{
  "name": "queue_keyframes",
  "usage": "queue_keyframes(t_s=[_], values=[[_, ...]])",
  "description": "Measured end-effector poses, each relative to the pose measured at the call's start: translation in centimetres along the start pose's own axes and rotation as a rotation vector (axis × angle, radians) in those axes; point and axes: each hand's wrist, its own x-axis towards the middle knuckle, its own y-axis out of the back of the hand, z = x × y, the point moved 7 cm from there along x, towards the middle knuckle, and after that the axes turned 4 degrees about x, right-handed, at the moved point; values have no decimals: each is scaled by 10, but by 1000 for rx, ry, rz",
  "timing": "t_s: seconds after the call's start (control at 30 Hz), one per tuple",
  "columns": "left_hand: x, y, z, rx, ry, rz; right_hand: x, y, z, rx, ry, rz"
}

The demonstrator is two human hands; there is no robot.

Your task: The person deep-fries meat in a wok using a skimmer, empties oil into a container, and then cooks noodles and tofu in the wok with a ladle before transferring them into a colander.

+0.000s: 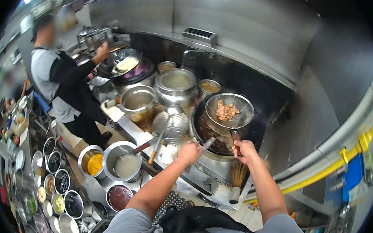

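Note:
My right hand [245, 152] is closed around the dark handle of a round mesh strainer [248, 117]. Cooked brown meat pieces [226, 111] lie in the strainer, which is held over a dark wok [203, 128]. Brownish liquid shows at the bottom of the wok. Near the wok's front left edge, my left hand [190, 152] is closed; a short pale piece [209, 143] sticks out beyond its fingers, too blurred to name. Left of that hand, a perforated skimmer [171, 124] and a ladle [174, 110] rest across the stove top.
Metal pots [175, 89] stand left of the wok. A bamboo brush [237, 174] is at the stove's front edge. A co-worker [55, 72] handles another wok [134, 54]. Lower left are a pot of pale liquid [127, 165], a dark-red sauce pot [119, 197] and several ingredient containers [62, 181].

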Motion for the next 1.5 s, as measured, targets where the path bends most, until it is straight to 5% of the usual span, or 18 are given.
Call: queue_keyframes(t_s=[0.03,0.17,0.27,0.4,0.47,0.57,0.6,0.67,0.7,0.73,0.8,0.83,0.87,1.03,1.1,1.23,1.43,1.5], values=[[9,7,-10,-3,20,21,4,-23,0,20,-2,-86],[33,18,-48,-1333,596,-396,19,-151,6,176,-28,-232],[35,81,-71,-1528,433,-496,17,-254,16,196,58,-386],[49,103,-163,-1638,456,-181,4,-321,56,293,67,-436],[35,124,-187,-1654,486,-234,3,-333,124,293,-143,-406],[28,131,-226,-1678,530,-179,16,-332,218,-73,-572,-63],[27,127,-238,-1771,537,-201,11,-349,227,85,-653,-197],[23,125,-254,-1922,567,-223,56,-353,263,13,-614,-96],[19,126,-262,-1925,565,-213,58,-354,258,-46,-584,6],[14,122,-268,-1916,579,-239,63,-360,246,-14,-464,-182],[8,117,-274,-1880,611,-281,79,-362,213,111,-340,-203],[7,120,-270,-1884,612,-288,98,-360,191,282,-282,-179],[4,123,-269,-1841,706,-278,134,-341,180,82,-153,41],[16,104,-295,-1761,737,-156,14,-299,106,164,64,-54],[13,112,-288,-1515,633,-111,-2,-276,90,276,-36,-313],[5,148,-250,-1340,592,18,-33,-244,-39,-238,366,-214],[44,178,-195,-1246,491,-25,-19,-286,-66,-178,211,-417],[52,153,-189,-1401,538,-241,-17,-289,-58,-38,63,-477]])
